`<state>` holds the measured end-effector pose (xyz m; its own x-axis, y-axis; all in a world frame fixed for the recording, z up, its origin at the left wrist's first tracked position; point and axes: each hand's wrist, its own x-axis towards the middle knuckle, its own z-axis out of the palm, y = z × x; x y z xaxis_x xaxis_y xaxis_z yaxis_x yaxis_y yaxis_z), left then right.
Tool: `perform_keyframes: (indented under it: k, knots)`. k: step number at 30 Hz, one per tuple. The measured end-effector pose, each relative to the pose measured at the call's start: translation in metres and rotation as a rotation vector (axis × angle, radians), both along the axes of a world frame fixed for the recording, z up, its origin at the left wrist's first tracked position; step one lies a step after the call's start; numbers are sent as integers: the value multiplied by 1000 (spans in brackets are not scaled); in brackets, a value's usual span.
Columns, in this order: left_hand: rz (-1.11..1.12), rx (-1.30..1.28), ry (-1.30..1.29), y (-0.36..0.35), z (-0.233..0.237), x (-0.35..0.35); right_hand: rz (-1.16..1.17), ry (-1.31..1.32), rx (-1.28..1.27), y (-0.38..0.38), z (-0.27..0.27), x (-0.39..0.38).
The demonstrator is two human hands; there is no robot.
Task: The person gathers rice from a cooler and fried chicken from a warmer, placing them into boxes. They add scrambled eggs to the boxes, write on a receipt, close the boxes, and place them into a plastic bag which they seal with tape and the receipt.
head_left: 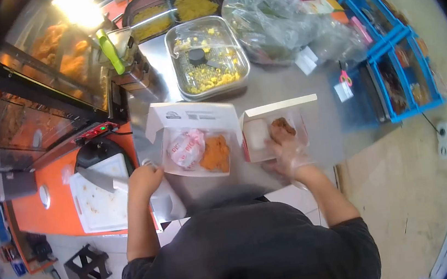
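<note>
Brown and crusty, a fried piece (283, 128) lies in an open white box (291, 102) near the front edge of the steel table (323, 122), with a pale block (256, 134) beside it inside. In the head view, the right hand (292, 158), in a clear plastic glove, is at the near side of that box. Its fingers are bent and point at the fried piece, which lies just beyond their tips; they are blurred, and I can't tell whether they close on it or only rest against it. The right forearm angles in from the front edge, palm side down, elbow out.

The left hand (148, 178) is just off the left side of a second open box (198, 115), which holds a printed paper packet (186, 148) and an orange fried piece (214, 153). Its fingers are curled in tight; what they hold, if anything, I can't make out. The left forearm runs almost straight forward, beside a knife (96, 179) lying on a white cutting board (102, 208). Towards the table's far edge stands a clear container (210, 83) with yellow crumbs.
</note>
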<state>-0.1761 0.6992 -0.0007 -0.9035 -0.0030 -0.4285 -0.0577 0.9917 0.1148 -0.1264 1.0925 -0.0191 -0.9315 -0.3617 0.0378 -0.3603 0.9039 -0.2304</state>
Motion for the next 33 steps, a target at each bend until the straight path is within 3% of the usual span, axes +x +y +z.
perform_keyframes:
  k: [2, 3, 4, 6, 7, 9, 12, 13, 16, 18, 24, 26, 29, 32, 33]
  knots:
    - [214, 224, 8, -8, 44, 6, 268, -417, -219, 32, 53, -16]
    - [344, 334, 19, -17, 59, 16, 264, -530, -352, 48, 65, -26]
    - [349, 554, 189, -32, 63, 22, 274, -659, -470, 59, 74, -39]
    - [460, 785, 399, -7, 112, 25, 195, -534, -711, 66, 104, -62]
    - [454, 1000, 517, 4, 122, 24, 134, -474, -683, 62, 110, -73]
    - [519, 1149, 561, 26, 138, 20, -24, -312, -641, 57, 119, -90]
    - [453, 1357, 609, 38, 140, 13, 155, -344, -827, 29, 128, -84]
    - [438, 1335, 603, 37, 142, 9, 283, -363, -865, 23, 127, -83]
    - [404, 1348, 563, 36, 144, 3, 313, -394, -837, 0, 120, -77]
    - [377, 1428, 526, 36, 143, -2, 388, -140, -659, -35, 138, -76]
    - [305, 1448, 425, 29, 136, 7, 117, -40, -760, -128, 136, -56]
    - [285, 1436, 424, 21, 135, 12, 98, -61, -736, -142, 125, -45]
    - [245, 1429, 412, 6, 127, 26, 280, -4, -609, -150, 69, -35]
    - [166, 1451, 221, -10, 113, 42, 114, -42, -687, -161, 48, -9]
    - [131, 1447, 88, -16, 103, 48, 94, -202, -915, -156, 49, -8]
